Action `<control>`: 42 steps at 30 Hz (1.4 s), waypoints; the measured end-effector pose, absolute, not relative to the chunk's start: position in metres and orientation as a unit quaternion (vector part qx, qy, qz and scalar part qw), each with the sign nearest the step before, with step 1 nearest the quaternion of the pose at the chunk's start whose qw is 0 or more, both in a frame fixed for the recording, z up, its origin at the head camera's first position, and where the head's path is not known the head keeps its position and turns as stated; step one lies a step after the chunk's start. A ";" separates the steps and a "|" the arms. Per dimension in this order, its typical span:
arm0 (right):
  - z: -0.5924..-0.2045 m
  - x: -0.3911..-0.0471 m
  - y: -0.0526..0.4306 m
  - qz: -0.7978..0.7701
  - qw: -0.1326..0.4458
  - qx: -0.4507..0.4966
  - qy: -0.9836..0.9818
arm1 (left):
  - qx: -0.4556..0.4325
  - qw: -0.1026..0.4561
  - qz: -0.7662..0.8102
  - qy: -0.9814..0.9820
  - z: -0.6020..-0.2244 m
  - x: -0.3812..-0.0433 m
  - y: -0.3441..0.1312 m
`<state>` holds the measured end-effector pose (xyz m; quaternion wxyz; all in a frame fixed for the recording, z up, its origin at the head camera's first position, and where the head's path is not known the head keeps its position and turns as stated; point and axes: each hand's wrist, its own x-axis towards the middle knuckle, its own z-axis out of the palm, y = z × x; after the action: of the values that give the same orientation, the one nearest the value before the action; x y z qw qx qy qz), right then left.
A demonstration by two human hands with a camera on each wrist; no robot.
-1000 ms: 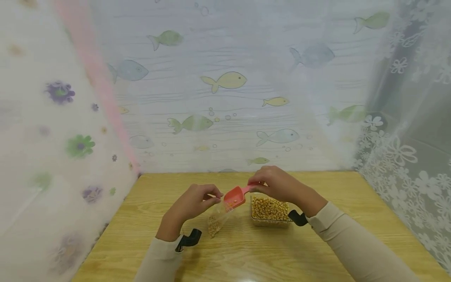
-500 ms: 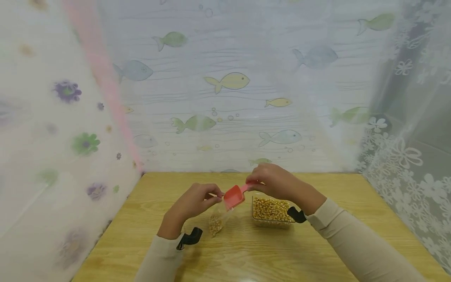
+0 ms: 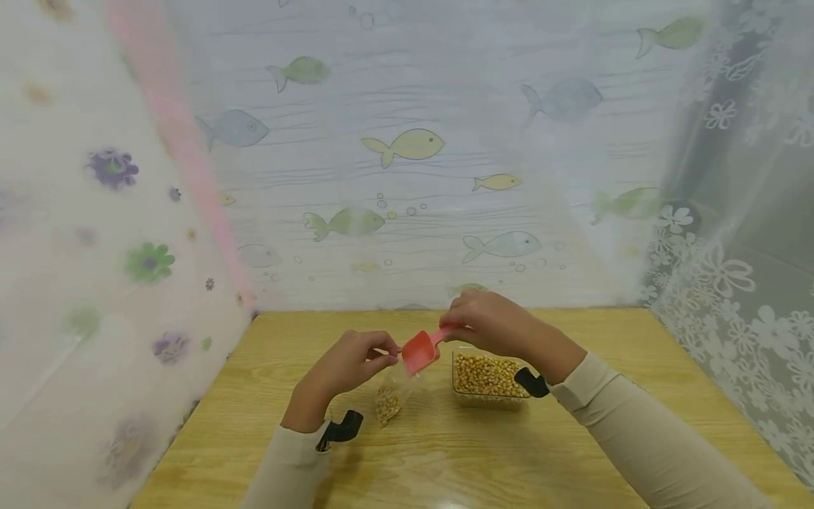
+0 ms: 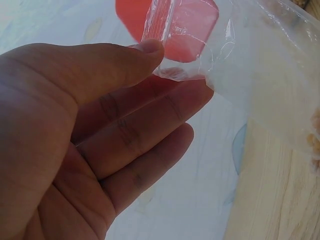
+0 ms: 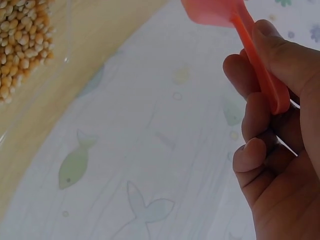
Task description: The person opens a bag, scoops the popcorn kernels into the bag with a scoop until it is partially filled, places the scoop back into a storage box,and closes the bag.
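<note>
Nearest, before the tub (image 3: 491, 403), pale sleeves (image 3: 642, 431) reach in over the table (image 3: 458, 466), a black fitting (image 3: 343, 428) at each wrist. Left of the tub, the clear bag (image 3: 389, 403) carries corn in its lower corner; whether it touches the table cannot be told. The tub itself holds more corn (image 3: 486, 375), close enough to serve the scoop. Farther left of the tub, the left hand (image 3: 346, 364) pinches the bag's zip lip between thumb and forefinger, the other fingers extended, probably to leave the mouth parted. Between this hand and the tub's far left corner, the red scoop (image 3: 420, 352) tilts bowl-down, an angle that would let kernels slide bagward; part of it shows through the film. At the tub's far side, the right hand (image 3: 492, 326) pinches the handle, raised, it seems, to give that slope. Beyond the tub hangs a fish-printed sheet (image 3: 407, 233).
</note>
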<state>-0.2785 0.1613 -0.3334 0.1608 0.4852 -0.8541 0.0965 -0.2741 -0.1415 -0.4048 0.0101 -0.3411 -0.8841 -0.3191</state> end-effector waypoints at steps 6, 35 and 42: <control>-0.328 -0.279 0.167 0.108 0.177 0.481 -0.852 | -0.342 0.013 -0.313 -0.886 -0.406 -0.280 -0.142; -0.399 -0.251 0.274 0.251 0.255 0.346 -0.868 | -0.346 0.023 -0.309 -0.886 -0.404 -0.271 -0.146; -0.414 -0.243 0.287 0.256 0.260 0.316 -0.876 | -0.338 0.021 -0.310 -0.888 -0.404 -0.272 -0.146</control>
<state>-0.2429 0.2871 -0.4140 0.2596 0.3163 -0.8759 0.2559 -0.2723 -0.1462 -0.4037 0.0205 -0.3385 -0.8883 -0.3096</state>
